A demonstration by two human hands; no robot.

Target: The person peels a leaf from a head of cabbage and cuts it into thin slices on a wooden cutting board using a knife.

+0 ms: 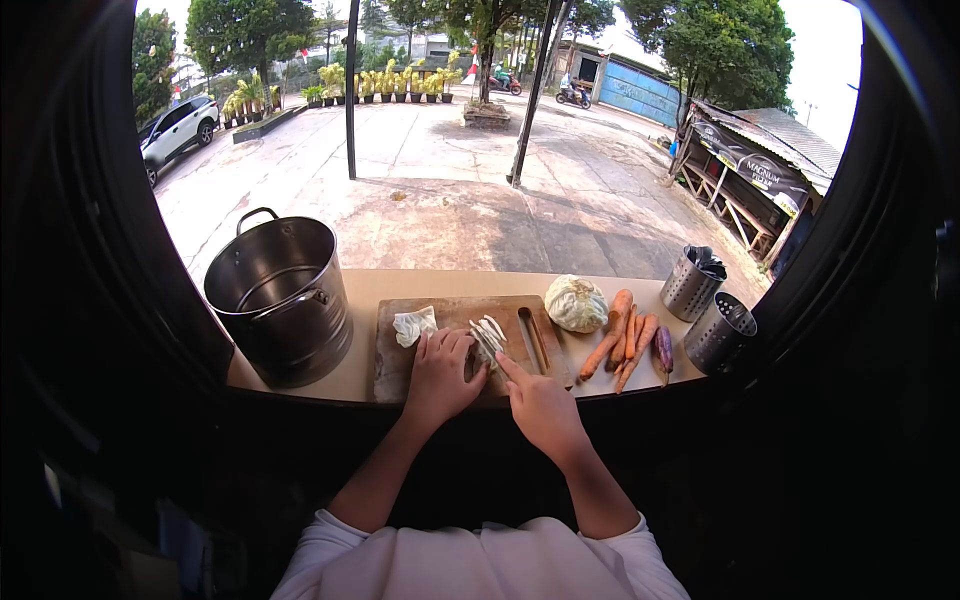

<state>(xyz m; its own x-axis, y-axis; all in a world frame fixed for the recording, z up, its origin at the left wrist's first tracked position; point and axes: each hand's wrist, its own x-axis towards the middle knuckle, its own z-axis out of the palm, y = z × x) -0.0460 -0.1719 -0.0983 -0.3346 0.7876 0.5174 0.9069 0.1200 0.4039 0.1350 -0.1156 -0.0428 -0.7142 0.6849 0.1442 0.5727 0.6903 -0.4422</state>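
On the wooden cutting board (450,310), my left hand (443,375) bends its fingers over a pale piece of cabbage, mostly hidden beneath it. My right hand (543,410) is closed around a knife (487,347), its index finger stretched along the top; the handle is hidden in the palm. Thin whitish cabbage strips (490,328) lie by the blade, just beyond my fingertips. A loose crumpled cabbage leaf (414,325) rests at the board's far left, near my left fingers. To the right of the board sits a round cabbage head (576,303).
A large metal pot (280,300) stands left of the board. Several carrots (622,340) and a purple eggplant-like vegetable (663,350) lie on the right. Two perforated metal holders (718,335) stand at the table's right end, the farther one filled with utensils. Beyond the table (370,283) is a paved yard.
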